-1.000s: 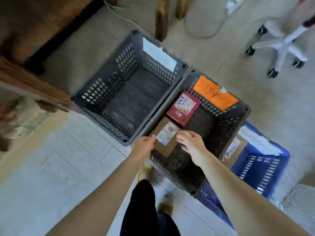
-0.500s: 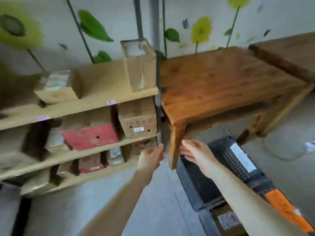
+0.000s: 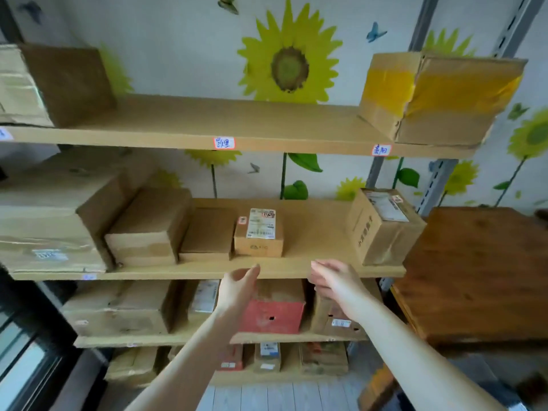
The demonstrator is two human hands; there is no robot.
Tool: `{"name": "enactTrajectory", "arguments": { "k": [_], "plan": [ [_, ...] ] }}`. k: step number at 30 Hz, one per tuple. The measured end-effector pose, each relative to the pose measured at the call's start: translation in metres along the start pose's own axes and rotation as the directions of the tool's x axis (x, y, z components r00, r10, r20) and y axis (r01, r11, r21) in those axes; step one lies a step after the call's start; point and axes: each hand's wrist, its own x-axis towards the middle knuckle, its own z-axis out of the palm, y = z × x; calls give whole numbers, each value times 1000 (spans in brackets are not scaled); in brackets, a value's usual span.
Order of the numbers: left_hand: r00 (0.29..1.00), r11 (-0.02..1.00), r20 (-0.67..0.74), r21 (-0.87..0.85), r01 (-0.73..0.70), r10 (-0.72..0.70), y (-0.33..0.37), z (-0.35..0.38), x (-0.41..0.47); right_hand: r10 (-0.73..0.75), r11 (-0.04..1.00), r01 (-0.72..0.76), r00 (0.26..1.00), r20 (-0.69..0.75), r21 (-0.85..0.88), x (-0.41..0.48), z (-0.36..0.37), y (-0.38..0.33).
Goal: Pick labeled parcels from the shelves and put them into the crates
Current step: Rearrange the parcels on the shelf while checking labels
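A small cardboard parcel with a white shipping label (image 3: 259, 234) sits on the middle shelf (image 3: 311, 269), with plain brown boxes (image 3: 207, 234) to its left. My left hand (image 3: 238, 287) and my right hand (image 3: 333, 280) are both raised in front of that shelf's front edge, empty, fingers relaxed and held apart from each other. They are just below the labeled parcel and touch nothing. A taller labeled box (image 3: 382, 225) stands at the shelf's right end. No crate is clearly in view.
A red box (image 3: 271, 311) and more parcels fill the lower shelves. A box with yellow tape (image 3: 436, 96) stands on the top shelf. A wooden table (image 3: 480, 271) stands right of the shelving. An orange-tagged object (image 3: 376, 387) shows at the bottom right.
My hands let go of a labeled box in the grey crate. The view swung up from the crates to the shelves, and both empty hands rose toward the middle shelf.
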Motion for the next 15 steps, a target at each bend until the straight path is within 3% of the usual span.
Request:
{"name": "enactTrajectory", "arguments": {
  "k": [8,15],
  "plan": [
    [991,994,-118,99,-53,65,23,-11,102,3,1000,-3,1000,-6,-23,106,28,-22],
    [980,925,-177,380,-18,92,30,-5,183,135,985,-134,991,7,-105,192,50,-11]
  ]
}}
